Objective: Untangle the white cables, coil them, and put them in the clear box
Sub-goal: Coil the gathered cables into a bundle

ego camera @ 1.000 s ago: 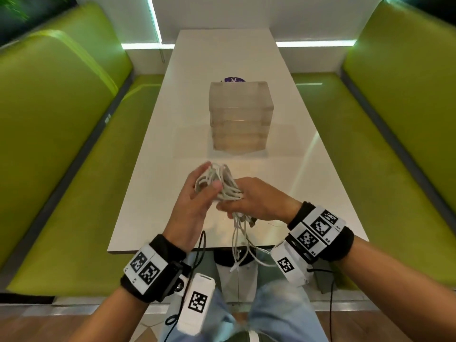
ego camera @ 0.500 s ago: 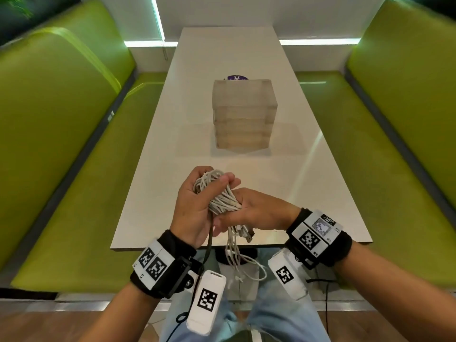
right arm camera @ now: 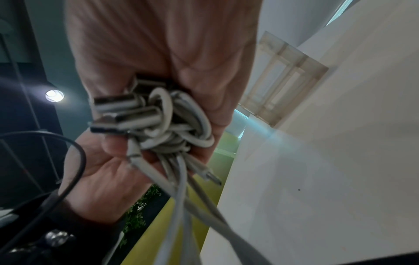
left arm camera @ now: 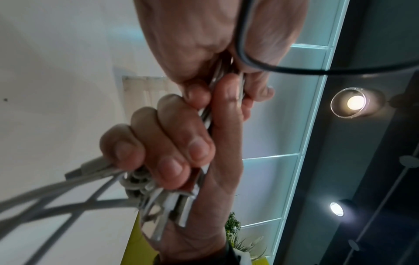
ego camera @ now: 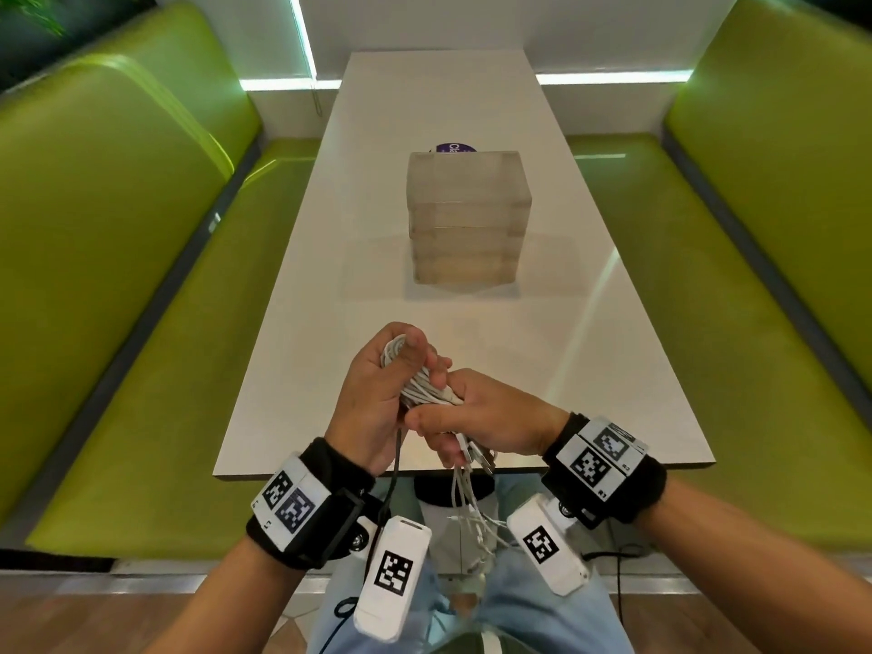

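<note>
A tangled bundle of white cables [ego camera: 424,387] is held above the near end of the white table [ego camera: 330,285]. My left hand [ego camera: 415,354] grips the bundle's upper loops, thumb over the top. My right hand [ego camera: 472,408] grips the lower part, where USB plugs [right arm camera: 127,111] stick out. Loose cable ends [ego camera: 465,512] hang below the table edge over my lap. The clear box [ego camera: 467,219] stands in the table's middle, beyond both hands. In the left wrist view my right hand's fingers [left arm camera: 176,143] curl round the cables [left arm camera: 56,195].
Green bench seats [ego camera: 141,323] run along both sides of the table. A purple round sticker [ego camera: 453,147] shows behind the box. A black wire [ego camera: 394,469] from the wrist gear dangles by my left hand.
Both hands have drawn the bundle nearer to the table's front edge. My left thumb has closed over the top of the loops, and the bundle is squeezed tighter.
</note>
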`<move>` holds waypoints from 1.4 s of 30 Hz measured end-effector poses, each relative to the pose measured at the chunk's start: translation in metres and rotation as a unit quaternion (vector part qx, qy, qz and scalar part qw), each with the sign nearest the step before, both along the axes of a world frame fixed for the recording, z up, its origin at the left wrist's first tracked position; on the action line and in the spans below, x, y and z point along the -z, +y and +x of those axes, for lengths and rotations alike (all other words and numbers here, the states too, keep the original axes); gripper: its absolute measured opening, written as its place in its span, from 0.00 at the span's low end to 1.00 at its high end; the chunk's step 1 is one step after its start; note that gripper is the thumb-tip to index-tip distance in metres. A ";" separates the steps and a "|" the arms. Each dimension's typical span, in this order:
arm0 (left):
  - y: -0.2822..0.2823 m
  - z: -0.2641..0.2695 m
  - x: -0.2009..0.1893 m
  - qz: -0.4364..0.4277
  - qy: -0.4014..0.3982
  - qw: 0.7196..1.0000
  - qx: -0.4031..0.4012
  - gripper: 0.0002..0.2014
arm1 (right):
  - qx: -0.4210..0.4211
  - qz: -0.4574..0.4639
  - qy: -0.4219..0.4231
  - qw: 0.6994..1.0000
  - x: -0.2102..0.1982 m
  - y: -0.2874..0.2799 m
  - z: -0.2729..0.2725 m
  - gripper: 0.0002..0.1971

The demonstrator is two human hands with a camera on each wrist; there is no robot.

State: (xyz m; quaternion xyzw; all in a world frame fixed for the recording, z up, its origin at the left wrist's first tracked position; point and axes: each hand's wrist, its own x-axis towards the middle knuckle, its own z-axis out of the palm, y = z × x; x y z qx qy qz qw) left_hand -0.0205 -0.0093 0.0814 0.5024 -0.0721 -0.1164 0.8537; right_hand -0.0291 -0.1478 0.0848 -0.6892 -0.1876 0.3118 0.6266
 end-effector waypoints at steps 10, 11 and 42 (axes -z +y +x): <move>0.005 -0.002 0.016 0.134 -0.049 0.988 0.060 0.53 | 0.102 -0.001 -0.063 0.993 -0.013 -0.016 0.006 0.15; 0.004 -0.005 0.021 0.174 -0.043 0.980 0.086 0.56 | 0.118 0.011 -0.067 0.991 -0.016 -0.018 0.008 0.15; 0.007 -0.010 -0.003 0.234 -0.061 0.949 0.203 0.14 | -0.088 -0.299 -0.081 0.947 -0.065 -0.058 0.033 0.20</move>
